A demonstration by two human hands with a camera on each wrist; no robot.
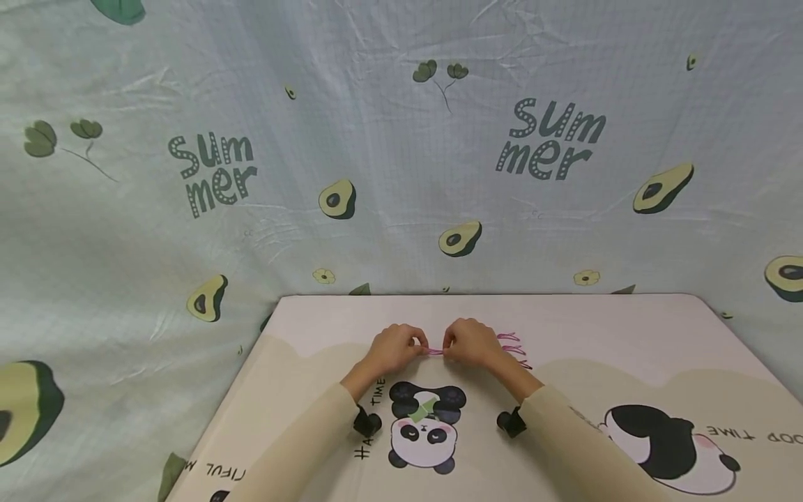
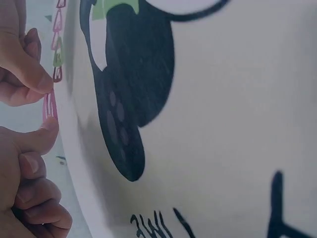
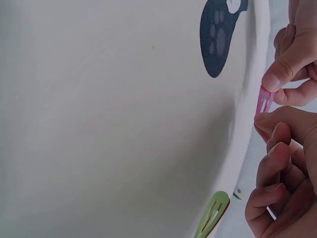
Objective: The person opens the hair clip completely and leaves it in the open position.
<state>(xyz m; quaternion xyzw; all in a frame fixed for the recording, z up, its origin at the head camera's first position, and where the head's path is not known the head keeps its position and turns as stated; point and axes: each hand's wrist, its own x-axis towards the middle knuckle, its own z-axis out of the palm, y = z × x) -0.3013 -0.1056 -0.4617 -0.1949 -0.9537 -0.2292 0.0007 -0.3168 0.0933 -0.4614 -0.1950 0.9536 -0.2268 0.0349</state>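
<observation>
Both hands meet near the far part of the table, pinching one pink snap hair clip [image 3: 265, 100] between them. My left hand [image 1: 396, 346] holds one end of the clip between thumb and fingertip. At the other end, my right hand [image 1: 470, 341] pinches likewise, its remaining fingers curled in the right wrist view. The clip's slotted middle shows between the two thumbs in the left wrist view. Just right of my right hand lie several pink hair clips [image 1: 514, 350]. A green snap clip [image 3: 213, 216] lies close to that hand in the right wrist view.
A panda-print cover [image 1: 502, 481] lies over the table. Behind it hangs a pale curtain [image 1: 389, 139] printed with avocados and lettering. Small black devices [image 1: 367, 422] are strapped at both wrists.
</observation>
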